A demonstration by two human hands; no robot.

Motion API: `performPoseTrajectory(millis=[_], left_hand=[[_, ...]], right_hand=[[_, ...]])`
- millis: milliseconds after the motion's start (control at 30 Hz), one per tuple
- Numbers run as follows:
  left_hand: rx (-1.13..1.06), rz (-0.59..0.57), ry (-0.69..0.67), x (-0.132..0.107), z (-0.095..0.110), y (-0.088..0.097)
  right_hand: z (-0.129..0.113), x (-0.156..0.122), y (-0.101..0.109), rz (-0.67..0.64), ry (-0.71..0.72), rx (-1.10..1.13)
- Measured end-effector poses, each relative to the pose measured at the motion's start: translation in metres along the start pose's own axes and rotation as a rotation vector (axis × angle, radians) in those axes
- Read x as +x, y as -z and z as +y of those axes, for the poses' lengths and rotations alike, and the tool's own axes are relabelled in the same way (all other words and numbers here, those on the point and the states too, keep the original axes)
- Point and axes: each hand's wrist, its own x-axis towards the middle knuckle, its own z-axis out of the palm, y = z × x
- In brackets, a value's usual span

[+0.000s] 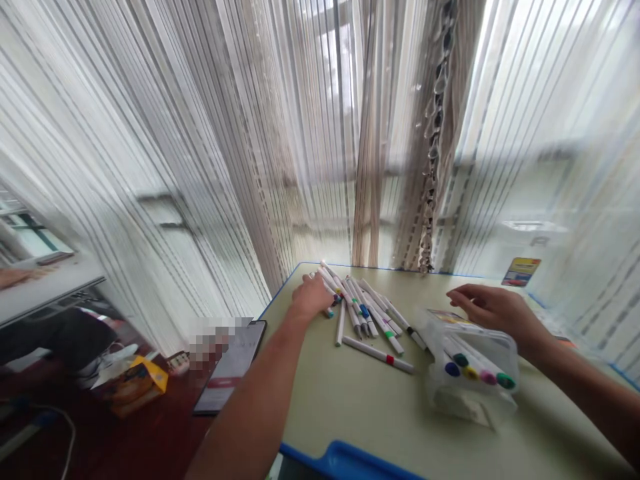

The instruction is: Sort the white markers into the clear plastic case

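Several white markers (373, 310) with coloured bands lie in a loose pile on the pale green tabletop (345, 400). At the pile's left edge is my left hand (311, 295), its fingers curled over marker ends; a teal-tipped marker (329, 311) shows just below them. A marker with a red band (390, 359) lies apart, nearer to me. The clear plastic box (510, 353) stands on the right with several markers inside, their coloured ends facing me. Just behind it hovers my right hand (483, 307), fingers loosely extended to the left and holding nothing visible.
A blue tray edge (370, 463) runs along the table's front. Left of the table lies a tablet-like device (233, 367). String curtains (310, 133) hang behind. A yellow-and-blue card (521, 272) is at the back right. Another person's hand (23, 277) rests on a surface far left.
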Motion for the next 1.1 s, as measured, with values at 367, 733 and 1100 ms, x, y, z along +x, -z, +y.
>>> performPoseTrajectory(millis=[367,733,1100], left_hand=[[-0.126,0.053,0.088,0.004,-0.008,-0.007],[-0.670,0.300,0.098,0.012,-0.003,0.016],[-1.429,-0.299,-0.262,-0.043,0.054,0.027]], right_hand=[[0.001,-0.002,-0.002,0.031,0.050,-0.021],[-0.009,-0.004,0.002,0.069,0.112,0.014],[-0.016,-0.006,0.005,0.144,0.145,0.067]])
